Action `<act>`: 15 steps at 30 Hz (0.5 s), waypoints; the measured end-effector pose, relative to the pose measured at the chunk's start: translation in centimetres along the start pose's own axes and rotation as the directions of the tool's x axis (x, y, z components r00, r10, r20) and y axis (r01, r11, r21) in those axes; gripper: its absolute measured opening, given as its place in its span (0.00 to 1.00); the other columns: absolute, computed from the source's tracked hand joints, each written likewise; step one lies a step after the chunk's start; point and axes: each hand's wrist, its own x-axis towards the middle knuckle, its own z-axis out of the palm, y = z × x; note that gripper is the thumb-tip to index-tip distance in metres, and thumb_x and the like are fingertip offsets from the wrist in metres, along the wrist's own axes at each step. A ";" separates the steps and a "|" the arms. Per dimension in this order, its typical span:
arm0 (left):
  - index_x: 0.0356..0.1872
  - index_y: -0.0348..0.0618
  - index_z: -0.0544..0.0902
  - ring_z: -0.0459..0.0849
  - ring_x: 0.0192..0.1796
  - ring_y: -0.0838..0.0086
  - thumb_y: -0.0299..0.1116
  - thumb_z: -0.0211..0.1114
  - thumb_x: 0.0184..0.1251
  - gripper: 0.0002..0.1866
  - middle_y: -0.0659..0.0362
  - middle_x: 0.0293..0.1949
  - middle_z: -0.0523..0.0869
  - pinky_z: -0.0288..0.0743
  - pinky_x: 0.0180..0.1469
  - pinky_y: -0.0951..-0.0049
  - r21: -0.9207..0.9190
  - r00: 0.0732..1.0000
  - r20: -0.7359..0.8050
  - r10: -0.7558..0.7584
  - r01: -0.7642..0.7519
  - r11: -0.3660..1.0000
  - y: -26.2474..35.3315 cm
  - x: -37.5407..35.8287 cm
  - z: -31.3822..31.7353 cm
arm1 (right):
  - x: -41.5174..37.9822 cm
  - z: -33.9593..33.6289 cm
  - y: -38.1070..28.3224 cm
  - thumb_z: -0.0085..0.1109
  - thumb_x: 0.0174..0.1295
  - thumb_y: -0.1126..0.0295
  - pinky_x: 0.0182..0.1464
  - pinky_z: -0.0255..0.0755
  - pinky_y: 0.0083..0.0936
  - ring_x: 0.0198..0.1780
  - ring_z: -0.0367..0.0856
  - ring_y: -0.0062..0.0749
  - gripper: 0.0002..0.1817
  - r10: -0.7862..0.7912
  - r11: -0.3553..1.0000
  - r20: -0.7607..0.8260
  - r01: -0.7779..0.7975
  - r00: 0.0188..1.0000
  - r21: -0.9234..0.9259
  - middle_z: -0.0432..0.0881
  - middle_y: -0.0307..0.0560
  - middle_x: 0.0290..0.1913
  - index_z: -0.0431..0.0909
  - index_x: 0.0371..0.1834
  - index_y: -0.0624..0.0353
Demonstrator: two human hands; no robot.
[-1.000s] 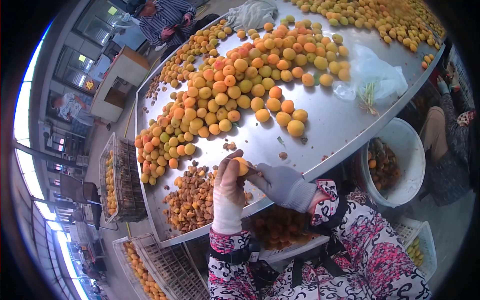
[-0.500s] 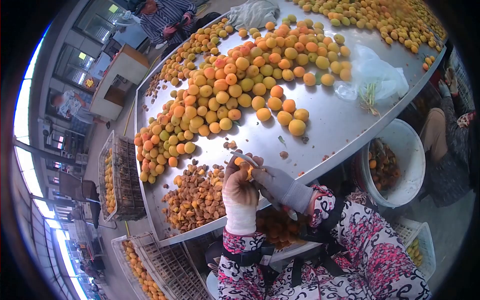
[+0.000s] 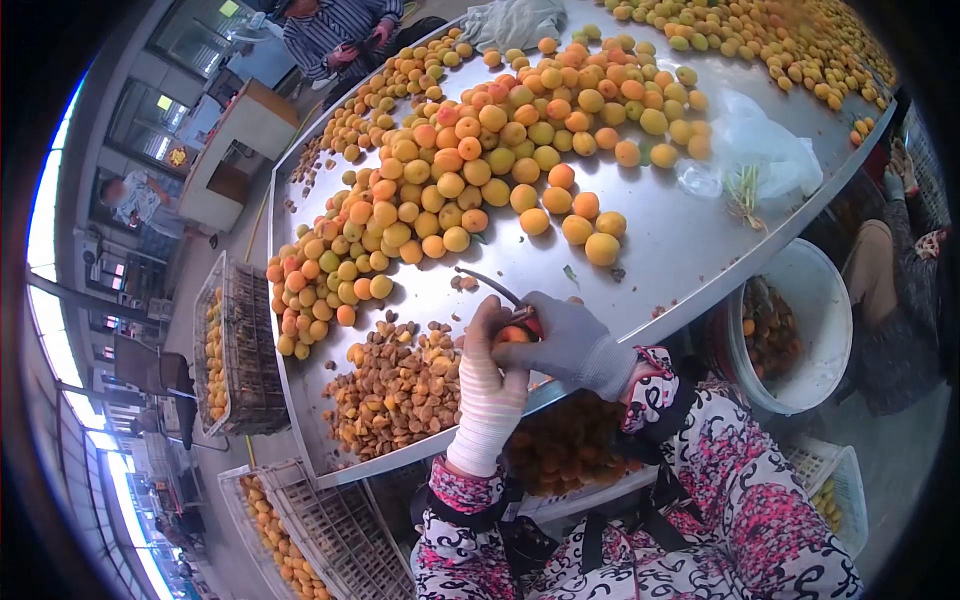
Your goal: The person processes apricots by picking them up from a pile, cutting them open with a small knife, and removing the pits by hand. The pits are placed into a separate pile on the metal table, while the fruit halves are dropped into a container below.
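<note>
One apricot (image 3: 514, 333) was above worktop's (image 3: 665, 245) front edge | left hand (image 3: 490, 378): fingers gripped it | right hand (image 3: 582, 348): fingers clenched round knife (image 3: 491, 285)

An orange fruit (image 3: 512, 334) sits partly hidden between the hands (image 3: 488, 368) — a curved blade (image 3: 491, 282) alongside.

Metal surface (image 3: 665, 225): round yellow-orange fruit (image 3: 449, 185) heaped across it. Small brown-orange pieces (image 3: 395, 395) piled at near-left corner. Plastic bag (image 3: 765, 150), crumpled cloth (image 3: 515, 22) also present.

Heaped fruit (image 3: 451, 185), crates (image 3: 256, 345) and a metal table (image 3: 680, 240) show a workshop.
</note>
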 end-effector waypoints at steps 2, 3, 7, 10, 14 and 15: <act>0.62 0.39 0.61 0.73 0.53 0.69 0.15 0.50 0.55 0.30 0.52 0.52 0.72 0.66 0.57 0.73 0.028 1.000 -0.007 0.006 -0.006 1.000 0.8 0.0 -0.2 | 0.4 0.4 0.8 0.64 0.46 0.47 0.38 0.72 0.27 0.33 0.80 0.35 0.30 0.042 0.973 0.066 -0.056 0.997 0.226 0.79 0.48 0.28 0.74 0.39 0.65; 0.62 0.39 0.62 0.73 0.53 0.69 0.14 0.50 0.54 0.30 0.53 0.51 0.72 0.66 0.57 0.74 0.057 1.000 -0.010 0.012 -0.011 0.998 1.1 0.1 -0.2 | 0.3 -0.1 0.2 0.64 0.46 0.47 0.38 0.72 0.27 0.33 0.80 0.35 0.30 0.041 0.973 0.067 -0.055 0.997 0.224 0.79 0.48 0.28 0.74 0.39 0.65; 0.60 0.38 0.64 0.74 0.48 0.74 0.20 0.52 0.59 0.25 0.55 0.46 0.75 0.70 0.51 0.75 -0.603 0.939 -0.056 -0.339 0.239 0.761 2.3 0.9 0.0 | 0.2 -0.8 -0.4 0.62 0.48 0.50 0.36 0.73 0.28 0.30 0.80 0.36 0.27 0.168 0.885 0.189 -0.233 0.967 0.403 0.80 0.49 0.27 0.74 0.38 0.65; 0.56 0.37 0.67 0.74 0.46 0.77 0.26 0.53 0.61 0.20 0.57 0.40 0.77 0.70 0.48 0.77 -0.677 0.876 0.023 -0.482 0.368 0.637 1.7 1.4 -0.4 | 0.4 0.8 0.9 0.61 0.51 0.50 0.34 0.73 0.29 0.29 0.80 0.39 0.25 0.053 0.957 0.016 -0.055 0.998 0.285 0.79 0.52 0.25 0.74 0.36 0.66; 0.47 0.38 0.74 0.75 0.27 0.80 0.32 0.57 0.60 0.14 0.61 0.31 0.78 0.70 0.29 0.81 -0.629 0.813 0.010 -0.582 0.458 0.628 0.9 1.6 0.2 | 0.7 0.9 1.1 0.63 0.52 0.53 0.29 0.72 0.29 0.23 0.79 0.37 0.22 -0.218 0.975 -0.187 0.224 0.958 0.013 0.79 0.52 0.26 0.75 0.34 0.63; 0.44 0.39 0.74 0.72 0.20 0.80 0.34 0.56 0.62 0.13 0.61 0.26 0.77 0.68 0.20 0.80 -0.616 0.791 0.011 -0.612 0.487 0.619 0.5 1.5 0.0 | 0.7 0.7 0.8 0.63 0.52 0.53 0.29 0.72 0.29 0.23 0.79 0.37 0.22 -0.219 0.974 -0.186 0.225 0.958 0.013 0.79 0.52 0.26 0.75 0.34 0.63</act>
